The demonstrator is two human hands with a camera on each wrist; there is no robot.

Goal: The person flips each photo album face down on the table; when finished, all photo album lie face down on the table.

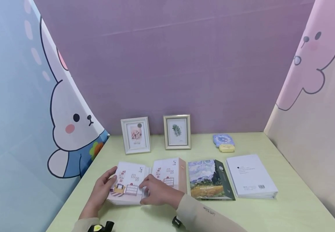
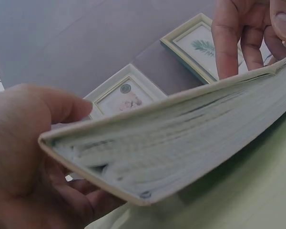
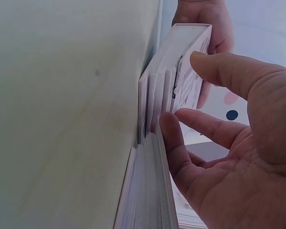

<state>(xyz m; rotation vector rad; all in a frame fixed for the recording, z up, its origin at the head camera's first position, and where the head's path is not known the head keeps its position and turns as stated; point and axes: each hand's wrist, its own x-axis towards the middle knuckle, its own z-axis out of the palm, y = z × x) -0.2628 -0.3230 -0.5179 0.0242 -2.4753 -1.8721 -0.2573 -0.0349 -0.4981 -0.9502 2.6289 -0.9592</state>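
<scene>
A photo album (image 1: 128, 174) with a pale cover showing printed furniture lies at the left of the table. My left hand (image 1: 99, 191) grips its left side, thumb on the cover and fingers underneath; in the left wrist view the album's page edges (image 2: 181, 138) face the camera and that side is tilted up. My right hand (image 1: 158, 191) is at the album's right edge. Its fingertips touch the cover there, and its thumb (image 2: 283, 21) stands apart from the cover in the left wrist view. A matching album (image 1: 168, 170) lies just right, partly behind my right hand.
Farther right lie an album with a painted landscape cover (image 1: 203, 180) and a white album (image 1: 251, 177), back cover up. Behind them stand a white picture frame (image 1: 135, 149), a gold-edged frame (image 1: 177, 147) and a small blue and yellow object (image 1: 223, 141). Fabric walls enclose the table.
</scene>
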